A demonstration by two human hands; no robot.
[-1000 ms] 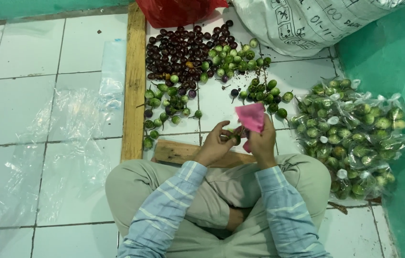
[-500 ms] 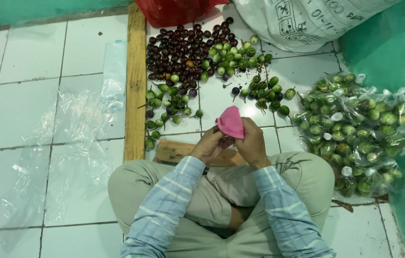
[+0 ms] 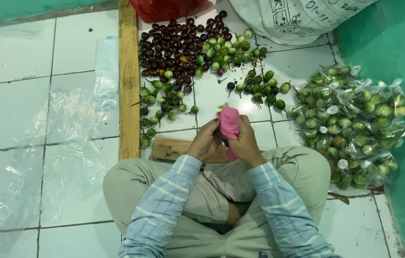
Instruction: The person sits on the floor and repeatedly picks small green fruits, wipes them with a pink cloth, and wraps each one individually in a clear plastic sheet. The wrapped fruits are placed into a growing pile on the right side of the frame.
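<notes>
Pink plastic, bunched into a small bag (image 3: 229, 123), sits pinched between both hands above the person's crossed legs. The left hand (image 3: 206, 141) grips its left edge with curled fingers, and the right hand (image 3: 244, 142) clasps the right side, with a strip of pink trailing down between the palms. Both hands are clenched on the pink bag, which is held off the floor, just in front of the knees. Blue-and-white striped sleeves and khaki trousers fill the near foreground.

Just beyond the hands, a short wooden block (image 3: 171, 148) lies flat on the floor, partly hidden behind the left wrist. A long wooden plank (image 3: 128, 81) runs away from it towards the far wall. Left of the plank, clear plastic sheets (image 3: 68, 143) lie crumpled over the white floor tiles (image 3: 16, 52).

To the right, a heap of clear bags packed with green round eggplants (image 3: 355, 124) rests against a teal wall (image 3: 398, 48). Farther out, loose green eggplants (image 3: 260, 86) are scattered on the tiles, well apart from the hands, and beyond them a pile of dark purple eggplants (image 3: 174, 45) spreads beside the plank. At the far edge sit a red plastic bag (image 3: 164, 7) and a white woven sack (image 3: 298, 16).
</notes>
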